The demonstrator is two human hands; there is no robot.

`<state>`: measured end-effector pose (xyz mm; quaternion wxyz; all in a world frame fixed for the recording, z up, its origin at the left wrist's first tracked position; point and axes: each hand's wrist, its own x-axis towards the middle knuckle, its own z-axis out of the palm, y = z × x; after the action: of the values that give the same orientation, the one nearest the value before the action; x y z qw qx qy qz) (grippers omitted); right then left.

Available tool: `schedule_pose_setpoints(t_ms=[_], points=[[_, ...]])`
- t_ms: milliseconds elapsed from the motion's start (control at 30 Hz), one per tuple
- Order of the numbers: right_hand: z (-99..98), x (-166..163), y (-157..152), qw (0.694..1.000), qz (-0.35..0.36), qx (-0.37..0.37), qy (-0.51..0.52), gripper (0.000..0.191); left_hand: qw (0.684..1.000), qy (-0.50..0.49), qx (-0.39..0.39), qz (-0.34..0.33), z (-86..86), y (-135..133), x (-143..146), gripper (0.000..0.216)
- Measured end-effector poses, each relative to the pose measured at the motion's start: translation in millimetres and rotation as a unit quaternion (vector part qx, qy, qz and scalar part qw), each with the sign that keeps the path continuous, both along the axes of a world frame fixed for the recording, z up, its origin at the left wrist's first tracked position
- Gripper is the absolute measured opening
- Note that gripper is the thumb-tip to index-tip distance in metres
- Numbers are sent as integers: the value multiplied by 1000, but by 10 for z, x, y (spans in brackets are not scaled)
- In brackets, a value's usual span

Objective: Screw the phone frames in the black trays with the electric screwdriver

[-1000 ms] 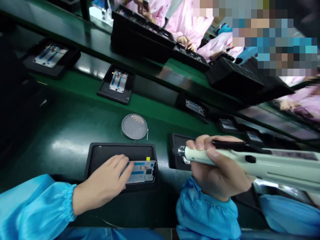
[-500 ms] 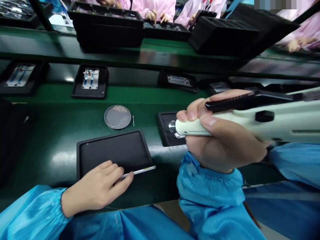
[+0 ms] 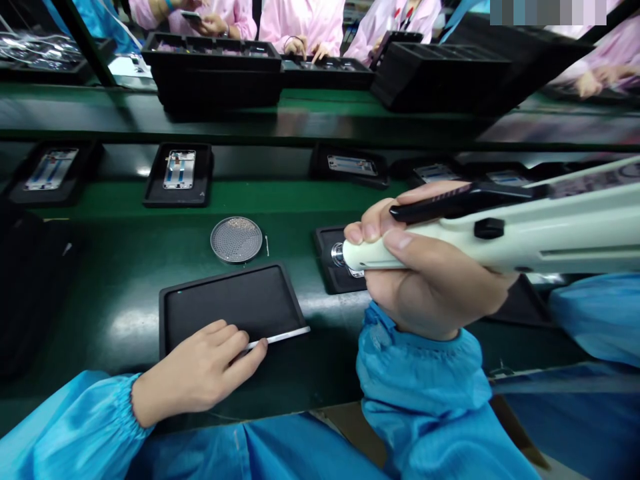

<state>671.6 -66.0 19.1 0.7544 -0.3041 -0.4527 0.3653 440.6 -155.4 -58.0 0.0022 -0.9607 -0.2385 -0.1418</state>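
Observation:
My right hand (image 3: 425, 273) is wrapped around a pale green electric screwdriver (image 3: 530, 233), its fingers by the black lever (image 3: 445, 203). The tool's metal nose (image 3: 337, 254) sits over a small black tray (image 3: 327, 277), where a bit of a pale part shows; the bit's tip cannot be made out. Lower left, my left hand (image 3: 205, 367) pinches the near rim of a larger black tray (image 3: 235, 300), fingers over the edge and thumb outside. A white strip (image 3: 287, 335) runs along that rim from the fingertips.
A round perforated dish of tiny screws (image 3: 236, 240) and a thin white stick (image 3: 267, 246) lie beyond the larger tray. Phone frames in black trays (image 3: 180, 193) line the green bench. Behind, black bins (image 3: 215, 73) and co-workers in pink (image 3: 300, 27) appear.
The view has tilted up and shifted slightly, showing more of the co-workers. My right hand and the screwdriver sit a little further left; my left hand keeps its place at the larger tray.

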Motion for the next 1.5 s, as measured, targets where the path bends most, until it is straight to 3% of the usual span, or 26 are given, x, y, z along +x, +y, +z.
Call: schedule_pose_setpoints(t_ms=[400,1267,1367,1433,1500], points=[[-14,13,3,1000,6,5,4,16,995,95,-32,12,90,26,101,39],[-36,36,8,999,16,37,-26,18,980,154,-127,0,192,79,188,58],[-48,40,8,998,17,43,-38,18,975,129,-180,6,184,159,153,60],[-54,42,8,998,20,37,-36,18,959,50,-275,39,156,254,89,55],[-56,43,8,999,20,33,-33,17,899,-59,-421,108,116,355,6,42]])
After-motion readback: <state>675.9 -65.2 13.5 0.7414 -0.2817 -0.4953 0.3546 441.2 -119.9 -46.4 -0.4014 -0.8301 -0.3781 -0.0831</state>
